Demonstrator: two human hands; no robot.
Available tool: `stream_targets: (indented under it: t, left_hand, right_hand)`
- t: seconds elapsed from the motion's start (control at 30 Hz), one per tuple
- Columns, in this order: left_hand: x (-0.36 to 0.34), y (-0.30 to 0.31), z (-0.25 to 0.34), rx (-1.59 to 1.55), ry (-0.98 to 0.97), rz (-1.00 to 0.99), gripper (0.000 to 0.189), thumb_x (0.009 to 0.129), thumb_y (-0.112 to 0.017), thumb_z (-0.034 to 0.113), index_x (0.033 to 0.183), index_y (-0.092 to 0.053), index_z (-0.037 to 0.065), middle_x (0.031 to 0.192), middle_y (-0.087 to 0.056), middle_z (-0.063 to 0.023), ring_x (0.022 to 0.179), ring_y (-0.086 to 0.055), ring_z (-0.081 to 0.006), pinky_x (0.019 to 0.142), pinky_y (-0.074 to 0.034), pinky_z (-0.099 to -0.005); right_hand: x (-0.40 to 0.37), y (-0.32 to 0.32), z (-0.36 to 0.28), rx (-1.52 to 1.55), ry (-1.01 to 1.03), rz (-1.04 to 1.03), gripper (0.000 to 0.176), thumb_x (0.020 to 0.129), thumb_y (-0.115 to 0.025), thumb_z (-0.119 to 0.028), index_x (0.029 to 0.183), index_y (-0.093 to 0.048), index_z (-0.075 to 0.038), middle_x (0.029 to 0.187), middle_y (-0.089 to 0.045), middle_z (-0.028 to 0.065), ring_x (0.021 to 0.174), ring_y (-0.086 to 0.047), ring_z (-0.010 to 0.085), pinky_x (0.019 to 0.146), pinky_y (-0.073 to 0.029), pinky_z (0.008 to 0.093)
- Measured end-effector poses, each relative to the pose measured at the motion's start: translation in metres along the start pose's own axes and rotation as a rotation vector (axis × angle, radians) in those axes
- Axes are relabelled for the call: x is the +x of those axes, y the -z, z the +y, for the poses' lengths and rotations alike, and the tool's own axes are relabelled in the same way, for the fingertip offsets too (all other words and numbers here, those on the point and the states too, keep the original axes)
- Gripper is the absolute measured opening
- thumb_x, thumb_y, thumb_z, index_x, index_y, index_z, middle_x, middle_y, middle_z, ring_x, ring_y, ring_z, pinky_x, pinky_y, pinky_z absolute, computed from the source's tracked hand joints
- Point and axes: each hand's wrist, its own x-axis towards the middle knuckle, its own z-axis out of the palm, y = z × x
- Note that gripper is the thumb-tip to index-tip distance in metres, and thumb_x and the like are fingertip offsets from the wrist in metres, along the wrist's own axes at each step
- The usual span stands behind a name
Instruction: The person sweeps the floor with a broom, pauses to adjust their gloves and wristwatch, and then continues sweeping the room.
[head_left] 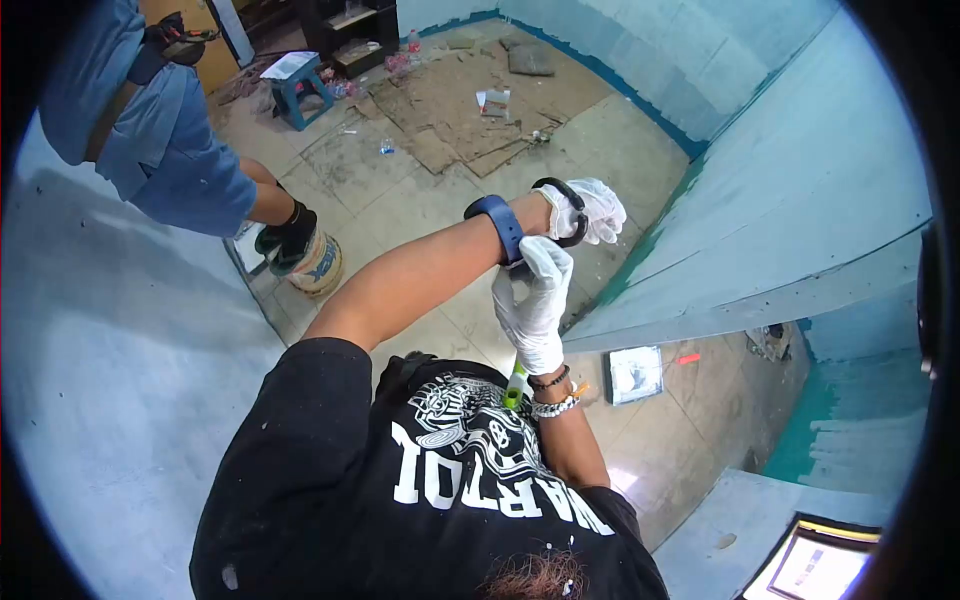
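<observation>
My left hand [602,212], in a white glove, reaches forward with its fingers loosely bent and nothing visible in them. A thick black ring [577,212] circles that wrist, and a blue wristwatch [498,226] sits higher on the forearm. My right hand [535,305], also white-gloved, has its fingers closed at the watch's near edge. A green and white handle-like piece [514,388] shows beside the right wrist; its other end is hidden. Bracelets [556,402] circle the right wrist.
Another person [165,130] stands at left, one foot at a bucket [312,268]. A blue stool [300,95] stands behind. Dirty cardboard [440,105] covers part of the tiled floor. A pale blue partition [770,230] rises at right, near a tray [634,375].
</observation>
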Motion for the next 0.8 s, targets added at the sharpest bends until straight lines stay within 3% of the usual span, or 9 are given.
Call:
stream_targets:
  t: [0.07,0.13,0.2,0.3,0.37,0.47,0.5,0.6,0.8]
  left_hand:
    - [0.001,0.000,0.001,0.006,-0.044,-0.005,0.029,0.082,-0.062,0.020,0.105,-0.061,0.003,0.100,-0.064,-0.0110,0.089,-0.063,-0.0239,0.074,-0.049,-0.0328]
    - [0.004,0.004,0.005,0.473,-0.152,-0.061,0.030,0.079,-0.064,0.018,0.105,-0.061,0.003,0.100,-0.064,-0.0124,0.087,-0.062,-0.0283,0.074,-0.049,-0.0352]
    - [0.007,0.001,0.010,0.596,-0.221,-0.071,0.022,0.075,-0.065,0.016,0.093,-0.062,0.003,0.091,-0.065,-0.0117,0.080,-0.061,-0.0308,0.070,-0.048,-0.0357]
    - [0.005,-0.006,0.015,0.321,-0.015,0.001,0.014,0.074,-0.059,0.015,0.081,-0.062,0.003,0.077,-0.063,-0.0133,0.066,-0.058,-0.0288,0.063,-0.046,-0.0337]
    - [0.005,-0.008,0.018,0.593,0.023,0.136,0.018,0.076,-0.054,0.019,0.079,-0.062,0.004,0.077,-0.063,-0.0171,0.071,-0.060,-0.0338,0.065,-0.046,-0.0385]
    - [0.003,-0.008,0.032,0.715,0.184,0.460,0.016,0.074,-0.059,0.018,0.078,-0.070,0.007,0.083,-0.065,-0.0196,0.079,-0.064,-0.0348,0.067,-0.051,-0.0395]
    - [0.005,-0.007,0.029,0.730,0.173,0.481,0.016,0.074,-0.059,0.018,0.078,-0.069,0.006,0.082,-0.065,-0.0202,0.080,-0.064,-0.0350,0.067,-0.051,-0.0393]
    - [0.015,-0.002,0.016,0.766,0.140,0.518,0.019,0.076,-0.058,0.021,0.079,-0.066,0.004,0.082,-0.063,-0.0201,0.081,-0.063,-0.0349,0.068,-0.050,-0.0398]
    - [0.018,-0.001,0.009,0.768,0.123,0.464,0.022,0.080,-0.056,0.025,0.082,-0.062,0.003,0.081,-0.063,-0.0170,0.078,-0.061,-0.0329,0.068,-0.048,-0.0410]
  right_hand:
    - [0.002,0.012,-0.001,-0.026,0.075,0.021,0.058,0.066,-0.062,0.015,0.118,-0.053,-0.009,0.110,-0.054,0.0126,0.095,-0.057,0.0261,0.081,-0.048,0.0326]
    - [0.006,0.023,-0.002,-0.132,0.118,0.004,0.052,0.065,-0.064,0.015,0.112,-0.058,-0.008,0.102,-0.061,0.0108,0.094,-0.060,0.0267,0.084,-0.048,0.0344]
    - [0.012,0.035,-0.008,-0.139,0.128,-0.065,0.048,0.064,-0.065,0.014,0.107,-0.061,-0.008,0.097,-0.064,0.0101,0.090,-0.062,0.0271,0.084,-0.048,0.0349]
    - [0.030,0.050,-0.015,-0.121,0.178,-0.121,0.033,0.065,-0.069,0.005,0.095,-0.066,-0.009,0.091,-0.064,0.0066,0.084,-0.062,0.0243,0.077,-0.048,0.0329]
    - [0.041,0.053,-0.013,-0.155,0.202,-0.117,0.028,0.065,-0.070,0.002,0.090,-0.066,-0.011,0.086,-0.063,0.0050,0.079,-0.060,0.0225,0.072,-0.046,0.0326]
    - [0.051,0.057,-0.008,0.037,-0.108,-0.246,0.010,0.075,-0.066,-0.005,0.083,-0.062,-0.008,0.079,-0.060,0.0078,0.075,-0.057,0.0239,0.071,-0.045,0.0318]
    - [0.043,0.055,0.000,0.171,-0.288,-0.262,0.006,0.083,-0.062,-0.011,0.086,-0.060,-0.006,0.079,-0.059,0.0084,0.073,-0.056,0.0222,0.070,-0.044,0.0304]
    - [0.041,0.045,-0.006,0.297,-0.496,-0.132,0.010,0.087,-0.059,-0.015,0.087,-0.058,-0.004,0.079,-0.057,0.0079,0.072,-0.055,0.0193,0.069,-0.044,0.0290]
    - [0.042,0.027,-0.003,0.029,-0.216,0.054,0.012,0.089,-0.054,-0.011,0.099,-0.054,-0.004,0.082,-0.057,0.0079,0.077,-0.055,0.0211,0.073,-0.045,0.0305]
